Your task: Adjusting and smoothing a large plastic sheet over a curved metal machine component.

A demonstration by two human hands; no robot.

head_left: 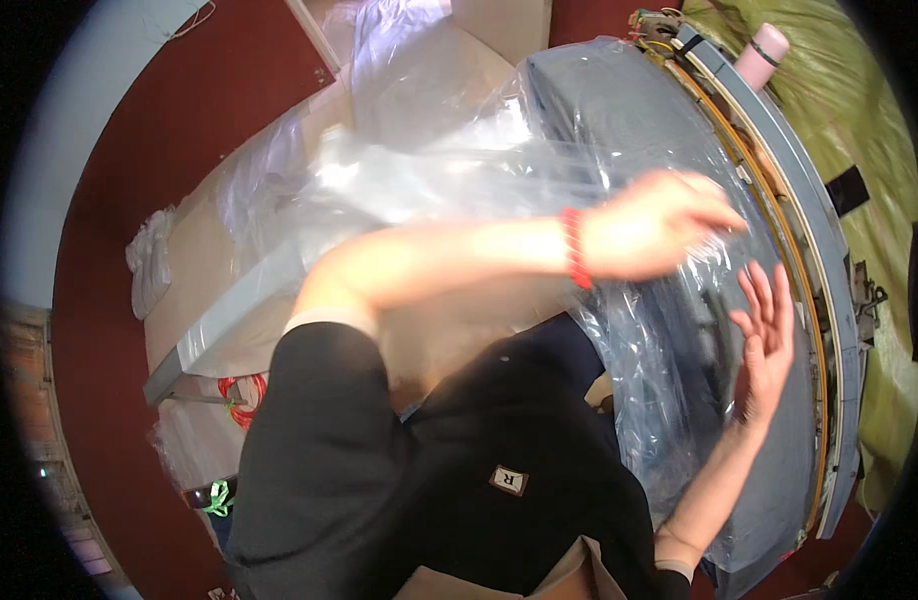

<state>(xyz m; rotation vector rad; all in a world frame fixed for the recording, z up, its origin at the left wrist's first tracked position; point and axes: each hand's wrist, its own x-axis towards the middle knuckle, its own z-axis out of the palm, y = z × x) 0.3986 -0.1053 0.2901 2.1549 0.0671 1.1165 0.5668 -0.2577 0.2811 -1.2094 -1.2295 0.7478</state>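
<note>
My left hand (pixel 654 225), with a red band at the wrist, reaches across to the right over clear plastic film (pixel 419 190). Motion smears its fingers, and whether they grip the film cannot be made out. Just right of and below it, my right hand (pixel 769 335) is raised with fingers stretched apart, holding nothing. It hovers over the grey padded surface (pixel 619 85), which has loose, crinkled film (pixel 644 390) lying on it. The film spreads leftward over a pale work table (pixel 199 250); my left arm covers part of it.
Along the right runs a curved grey rail (pixel 804 185) with an orange strip (pixel 814 310). A pink bottle (pixel 762 57) stands beyond it, near yellow-green sheeting (pixel 839 70). Red cord (pixel 242 400) hangs below the table's left edge. The floor (pixel 104 380) is dark red.
</note>
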